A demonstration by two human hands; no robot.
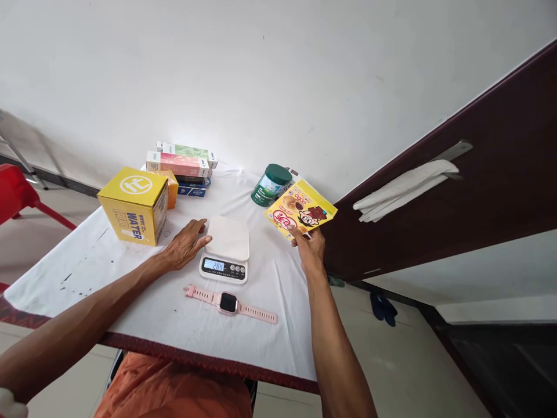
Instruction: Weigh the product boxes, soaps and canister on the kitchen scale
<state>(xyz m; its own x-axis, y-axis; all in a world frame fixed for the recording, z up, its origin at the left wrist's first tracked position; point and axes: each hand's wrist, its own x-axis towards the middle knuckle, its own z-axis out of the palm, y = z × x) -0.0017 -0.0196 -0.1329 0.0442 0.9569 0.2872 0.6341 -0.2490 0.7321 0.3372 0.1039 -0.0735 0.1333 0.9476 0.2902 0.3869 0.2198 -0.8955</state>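
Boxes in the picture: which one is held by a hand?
The yellow box beside the green jar, in the right hand; no other box is held.

Red-printed yellow packet [307, 208], white scale [228, 239], pink black-screened watch [228, 303], dark green tub [270, 184]

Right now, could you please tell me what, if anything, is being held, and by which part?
The right hand holds the yellow package by its near edge, thumb on the printed face. The left hand holds nothing.

A white cloth [404, 188] drapes a metal bar [455, 150]; blue slippers [383, 309] lie on the floor [391, 363].
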